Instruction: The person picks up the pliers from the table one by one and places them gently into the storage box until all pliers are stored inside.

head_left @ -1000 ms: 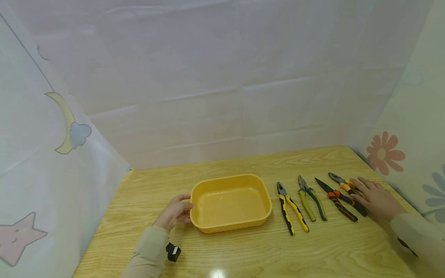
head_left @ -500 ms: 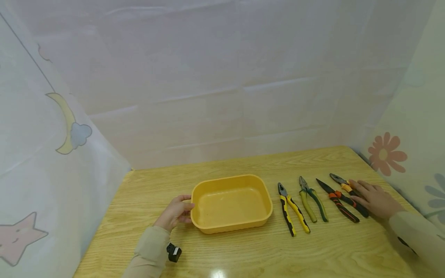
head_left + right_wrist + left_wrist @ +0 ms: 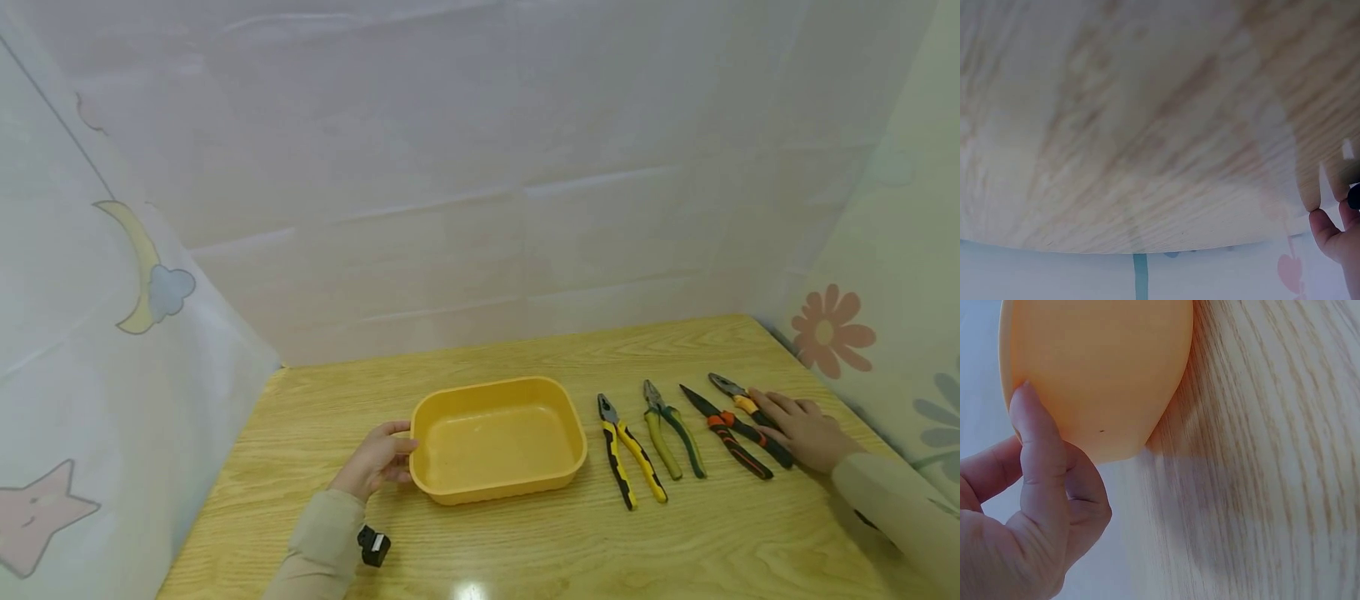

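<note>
Diagonally laid, orange-handled pliers (image 3: pixel 743 403), nose (image 3: pixel 723 383) pointing far-left (right hand (image 3: pixel 810 432) over handles (image 3: pixel 747 407))

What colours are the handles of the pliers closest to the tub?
Yellow and black; the head view shows these handles best.

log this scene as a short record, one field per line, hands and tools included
surface: wood-grain table
container: yellow plastic basin
left hand: pinches the basin's left end at the rim
tools, left to right: yellow-and-black pliers, green-handled pliers, red-and-black long-nose pliers, orange-and-black pliers
tool position: right of the basin
right hand: over the orange-and-black handles, grip unclear
backdrop: pale creased sheeting
</note>
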{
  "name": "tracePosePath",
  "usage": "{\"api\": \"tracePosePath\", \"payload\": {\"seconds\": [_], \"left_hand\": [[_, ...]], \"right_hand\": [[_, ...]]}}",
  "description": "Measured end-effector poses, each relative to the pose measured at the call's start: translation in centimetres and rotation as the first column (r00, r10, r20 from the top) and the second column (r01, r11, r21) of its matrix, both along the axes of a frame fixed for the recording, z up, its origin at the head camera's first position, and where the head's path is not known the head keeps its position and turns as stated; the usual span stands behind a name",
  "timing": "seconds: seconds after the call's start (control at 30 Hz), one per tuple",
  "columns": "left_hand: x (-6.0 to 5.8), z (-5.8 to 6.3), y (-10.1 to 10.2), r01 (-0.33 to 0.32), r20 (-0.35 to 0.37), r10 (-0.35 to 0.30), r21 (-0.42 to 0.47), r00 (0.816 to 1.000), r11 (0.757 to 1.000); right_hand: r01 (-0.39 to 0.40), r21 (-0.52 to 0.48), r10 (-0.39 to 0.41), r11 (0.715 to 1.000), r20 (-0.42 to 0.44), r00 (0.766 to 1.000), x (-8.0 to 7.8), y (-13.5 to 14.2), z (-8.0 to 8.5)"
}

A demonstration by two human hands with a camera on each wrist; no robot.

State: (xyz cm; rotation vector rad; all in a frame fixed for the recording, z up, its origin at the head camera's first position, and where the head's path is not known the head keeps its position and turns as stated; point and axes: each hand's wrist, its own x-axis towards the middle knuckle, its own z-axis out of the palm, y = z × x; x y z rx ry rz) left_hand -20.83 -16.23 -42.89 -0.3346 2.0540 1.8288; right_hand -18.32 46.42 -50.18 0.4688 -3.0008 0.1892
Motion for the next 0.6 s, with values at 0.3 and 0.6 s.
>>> {"api": "tracePosePath", "payload": {"seconds": [0.3, 0.6], "left_hand": [[-0.06, -0.16, -0.14, 0.000, -0.004, 0.000, 0.000, 1.000, 1.000], [0.00, -0.18, -0.04, -0.002, -0.009, 0.002, -0.005, 1.000, 1.000]], "right_hand": [[0.017, -0.007, -0.016, 1.000, 0.020, 1.000, -0.24, -0.32, 0.14], [-0.091, 0.069, 0.101, 0.993, -0.156, 0.983, -0.92, 0.36, -0.40]]}}
